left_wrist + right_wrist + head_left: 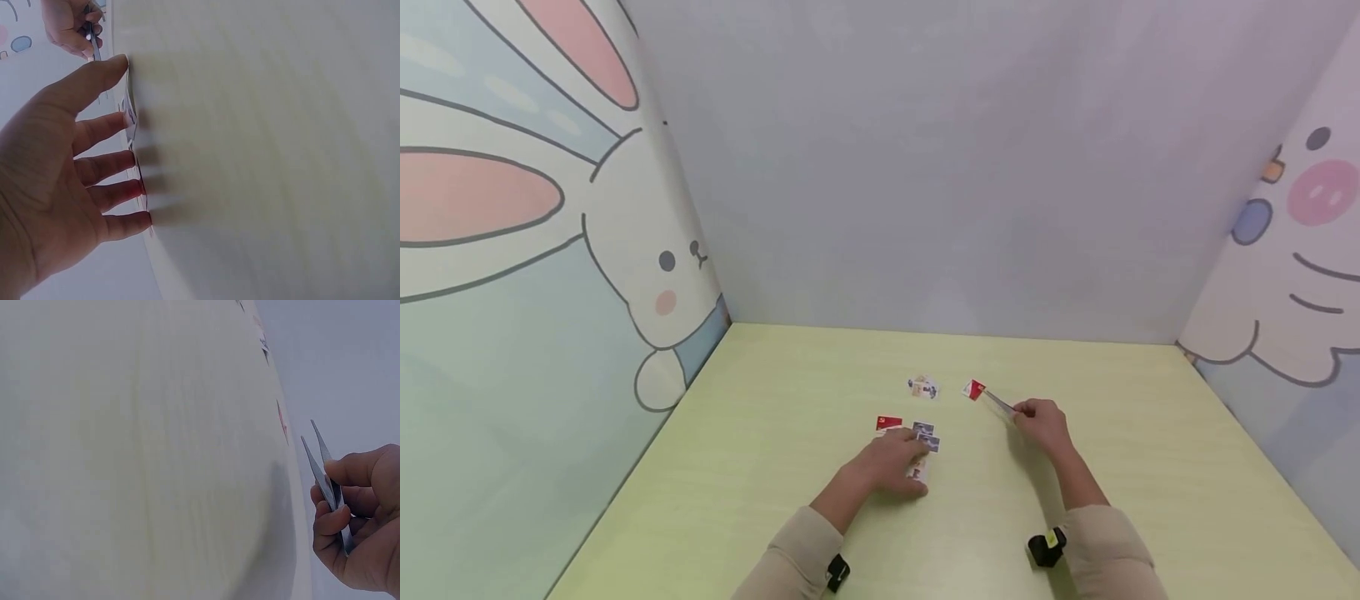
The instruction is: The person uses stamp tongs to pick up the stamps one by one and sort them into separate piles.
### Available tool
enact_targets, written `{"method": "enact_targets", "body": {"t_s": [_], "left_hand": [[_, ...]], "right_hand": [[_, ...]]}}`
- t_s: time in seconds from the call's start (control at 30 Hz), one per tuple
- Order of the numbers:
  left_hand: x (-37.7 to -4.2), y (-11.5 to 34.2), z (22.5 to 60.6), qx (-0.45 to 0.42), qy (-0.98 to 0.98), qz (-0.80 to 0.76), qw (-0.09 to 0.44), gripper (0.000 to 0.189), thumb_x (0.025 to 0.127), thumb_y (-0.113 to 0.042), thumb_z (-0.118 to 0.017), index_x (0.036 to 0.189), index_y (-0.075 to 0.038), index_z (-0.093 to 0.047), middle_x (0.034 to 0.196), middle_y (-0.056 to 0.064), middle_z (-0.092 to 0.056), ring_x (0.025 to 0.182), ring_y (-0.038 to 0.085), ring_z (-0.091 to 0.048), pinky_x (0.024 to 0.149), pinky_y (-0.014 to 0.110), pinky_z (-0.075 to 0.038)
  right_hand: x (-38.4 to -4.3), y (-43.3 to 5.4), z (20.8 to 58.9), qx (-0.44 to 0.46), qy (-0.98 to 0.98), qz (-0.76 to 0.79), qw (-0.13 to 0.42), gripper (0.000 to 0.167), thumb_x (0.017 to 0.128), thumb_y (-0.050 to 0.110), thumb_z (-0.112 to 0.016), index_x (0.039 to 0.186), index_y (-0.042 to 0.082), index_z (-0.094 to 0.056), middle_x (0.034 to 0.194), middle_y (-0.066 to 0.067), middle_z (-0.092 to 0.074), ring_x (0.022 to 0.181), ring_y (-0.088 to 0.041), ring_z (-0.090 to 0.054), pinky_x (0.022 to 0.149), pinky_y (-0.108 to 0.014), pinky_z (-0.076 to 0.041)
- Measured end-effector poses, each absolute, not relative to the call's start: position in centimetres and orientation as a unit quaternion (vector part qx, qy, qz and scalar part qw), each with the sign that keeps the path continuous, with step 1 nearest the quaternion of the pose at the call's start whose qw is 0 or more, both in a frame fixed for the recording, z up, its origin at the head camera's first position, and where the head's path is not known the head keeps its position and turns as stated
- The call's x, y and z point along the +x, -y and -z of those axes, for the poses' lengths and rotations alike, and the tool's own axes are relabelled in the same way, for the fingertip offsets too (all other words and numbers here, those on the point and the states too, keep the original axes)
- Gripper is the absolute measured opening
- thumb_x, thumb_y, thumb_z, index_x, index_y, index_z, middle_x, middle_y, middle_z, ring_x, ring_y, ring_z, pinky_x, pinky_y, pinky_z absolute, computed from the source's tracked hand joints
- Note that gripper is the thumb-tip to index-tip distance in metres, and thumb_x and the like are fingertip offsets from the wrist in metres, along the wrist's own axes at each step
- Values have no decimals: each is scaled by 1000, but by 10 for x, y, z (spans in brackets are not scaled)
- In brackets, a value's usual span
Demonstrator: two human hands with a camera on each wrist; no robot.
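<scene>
The two hands were well apart, both above the pale yellow table (pixel 1120 442). The left hand (pixel 891 462) had its fingers spread, gripping nothing, its fingertips down on a loose group of small cards. The right hand (pixel 1043 422) pinched a pair of metal tweezers (pixel 1001 403) between thumb and fingers, the tweezer tips parted with nothing between them in the right wrist view

By the left fingertips lay a red card (pixel 889 422) and two grey-blue picture cards (pixel 928 443), overlapping; a whitish card (pixel 917 472) showed between its forefinger and thumb. A red-and-white card (pixel 976 390) lay at the tweezer tips; whether they touched it, I could not tell. To its left, farther from the person than the left hand, was a small cluster of pale cards (pixel 923 388)

Beige sleeves (pixel 1108 546) covered the forearms, with a black device (pixel 1047 548) at each wrist. Beyond the table stood a plain greyish back wall (pixel 925 167), a cartoon rabbit (pixel 655 208) on the left wall and a pink-snouted figure (pixel 1315 250) on the right
</scene>
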State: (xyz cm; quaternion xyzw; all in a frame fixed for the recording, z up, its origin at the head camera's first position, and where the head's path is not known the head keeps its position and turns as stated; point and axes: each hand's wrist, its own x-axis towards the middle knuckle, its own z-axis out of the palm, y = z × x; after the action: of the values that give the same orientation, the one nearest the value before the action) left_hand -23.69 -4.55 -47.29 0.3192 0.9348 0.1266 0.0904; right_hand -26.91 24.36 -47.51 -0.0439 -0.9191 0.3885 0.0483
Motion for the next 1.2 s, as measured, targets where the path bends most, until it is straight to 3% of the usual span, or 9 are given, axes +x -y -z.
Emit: {"method": "enact_targets", "body": {"t_s": [0.27, 1.2], "left_hand": [[-237, 48, 470, 327, -932, -130, 91, 56, 78, -43, -70, 128, -21, -57, 138, 2, -44, 126, 21, -39, 97, 39, -37], [-238, 44, 476, 325, -934, -112, 95, 58, 76, -48, -70, 127, -22, -58, 132, 1, -49, 121, 20, -43, 95, 38, -39]], "right_hand": [[-256, -245, 468, -24, 905, -425, 30, 17, 84, 4, -59, 94, -7, -67, 84, -12, -64, 74, -21, -52, 64, -32, -42], [-223, -236, 476, 34, 870, -489, -50, 14, 83, 3, -66, 94, -3, -69, 85, -5, -63, 73, -19, -48, 62, -29, -42]]}}
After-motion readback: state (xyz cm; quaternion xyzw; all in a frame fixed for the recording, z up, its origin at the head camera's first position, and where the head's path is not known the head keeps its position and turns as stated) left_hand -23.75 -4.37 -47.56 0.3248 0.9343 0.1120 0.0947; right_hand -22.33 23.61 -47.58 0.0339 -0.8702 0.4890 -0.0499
